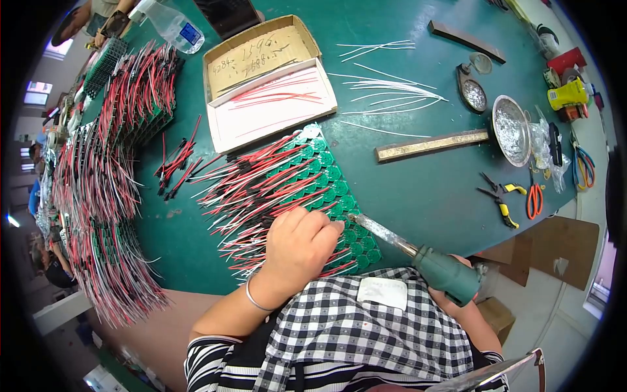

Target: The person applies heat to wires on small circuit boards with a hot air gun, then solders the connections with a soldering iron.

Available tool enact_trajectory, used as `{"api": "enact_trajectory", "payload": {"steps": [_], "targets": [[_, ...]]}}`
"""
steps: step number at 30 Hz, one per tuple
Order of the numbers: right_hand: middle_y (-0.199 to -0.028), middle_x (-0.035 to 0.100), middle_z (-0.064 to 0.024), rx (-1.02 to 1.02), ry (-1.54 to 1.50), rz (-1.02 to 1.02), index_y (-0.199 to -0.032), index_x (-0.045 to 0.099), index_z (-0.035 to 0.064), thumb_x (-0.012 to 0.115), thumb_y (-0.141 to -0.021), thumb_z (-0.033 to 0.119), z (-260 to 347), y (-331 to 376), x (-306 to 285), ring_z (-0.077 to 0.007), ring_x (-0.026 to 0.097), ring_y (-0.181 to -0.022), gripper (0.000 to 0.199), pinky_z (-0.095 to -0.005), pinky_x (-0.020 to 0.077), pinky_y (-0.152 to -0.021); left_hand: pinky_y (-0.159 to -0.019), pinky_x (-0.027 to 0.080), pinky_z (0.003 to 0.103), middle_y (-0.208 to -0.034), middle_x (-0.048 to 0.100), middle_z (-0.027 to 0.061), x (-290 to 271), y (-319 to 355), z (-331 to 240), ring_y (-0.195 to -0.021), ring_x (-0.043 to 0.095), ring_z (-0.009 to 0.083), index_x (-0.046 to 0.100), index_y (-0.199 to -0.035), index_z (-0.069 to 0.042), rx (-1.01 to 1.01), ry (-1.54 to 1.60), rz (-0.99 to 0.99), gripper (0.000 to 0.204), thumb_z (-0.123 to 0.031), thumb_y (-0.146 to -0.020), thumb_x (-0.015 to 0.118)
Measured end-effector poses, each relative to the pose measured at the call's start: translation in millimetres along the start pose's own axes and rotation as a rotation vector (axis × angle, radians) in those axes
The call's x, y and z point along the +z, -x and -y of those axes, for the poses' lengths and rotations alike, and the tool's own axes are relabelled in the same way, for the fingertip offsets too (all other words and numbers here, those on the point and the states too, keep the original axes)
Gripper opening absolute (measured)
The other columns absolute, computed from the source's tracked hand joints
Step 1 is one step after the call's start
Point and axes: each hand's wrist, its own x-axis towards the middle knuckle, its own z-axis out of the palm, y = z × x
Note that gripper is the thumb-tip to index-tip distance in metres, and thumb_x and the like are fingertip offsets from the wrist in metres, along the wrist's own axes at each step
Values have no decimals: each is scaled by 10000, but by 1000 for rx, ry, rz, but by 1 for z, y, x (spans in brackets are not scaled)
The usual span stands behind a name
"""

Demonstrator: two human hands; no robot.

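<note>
My left hand [299,243] is closed in a pinch above a panel of round green circuit boards [334,175]; what its fingertips hold is hidden. Many red, white and black wires [245,189] fan out leftward from the panel and pass under that hand. Wrapped round the green handle of a soldering iron [447,274], my right hand [450,302] is partly hidden behind it. The iron's metal tip points up and left and meets the panel's right part, close to my left thumb.
Left of the panel stand stacked wired boards [104,176], with loose red wires [176,163] between. Behind is an open cardboard box [274,121] holding red wires. White wires [392,88], a metal bowl [511,130], a bar [431,145], pliers [501,196] and orange-handled scissors [535,198] lie right.
</note>
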Motion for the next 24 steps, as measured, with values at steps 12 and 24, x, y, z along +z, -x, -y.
{"api": "enact_trajectory", "payload": {"steps": [12, 24], "targets": [[-993, 635, -80, -11, 35, -4, -960, 657, 78, 657, -731, 148, -1, 2, 3, -307, 536, -980, 240, -410, 398, -881, -539, 389, 314, -712, 532, 13, 1, 0, 1, -617, 496, 190, 636, -776, -104, -27, 21, -26, 168, -66, -636, 719], [-978, 640, -92, -62, 79, 9, -940, 659, 77, 655, -743, 145, -2, 0, 3, -302, 550, -964, 208, -408, 416, -861, -538, 389, 315, -714, 538, 14, 2, 0, 2, -620, 495, 190, 641, -786, -101, -28, 23, -33, 172, -61, -634, 710]]}}
